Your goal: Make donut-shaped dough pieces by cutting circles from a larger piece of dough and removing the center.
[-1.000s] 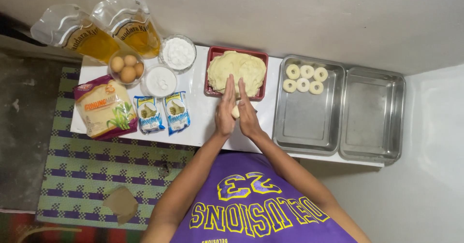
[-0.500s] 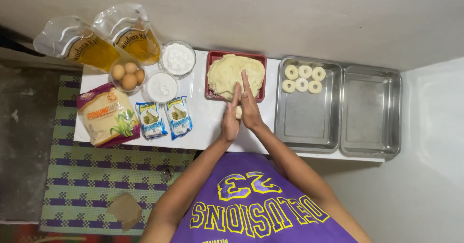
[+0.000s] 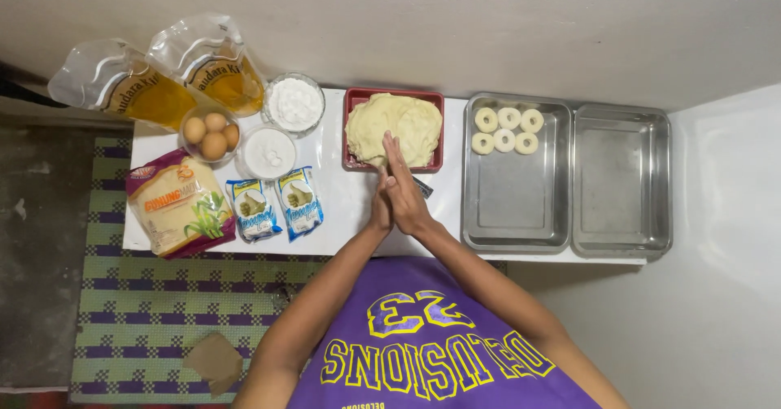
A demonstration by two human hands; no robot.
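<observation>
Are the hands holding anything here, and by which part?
Cannot be told. The left hand and right hand are pressed palm to palm before the dough tray; anything between them is hidden.

Left hand and right hand pressed palm to palm over the white table, just below the red tray holding a mound of dough. Right of the red tray, a steel tray carries five dough rings; a second steel tray lies beyond. Left of the red tray: flour bowl, eggs, two oil pouches.
</observation>
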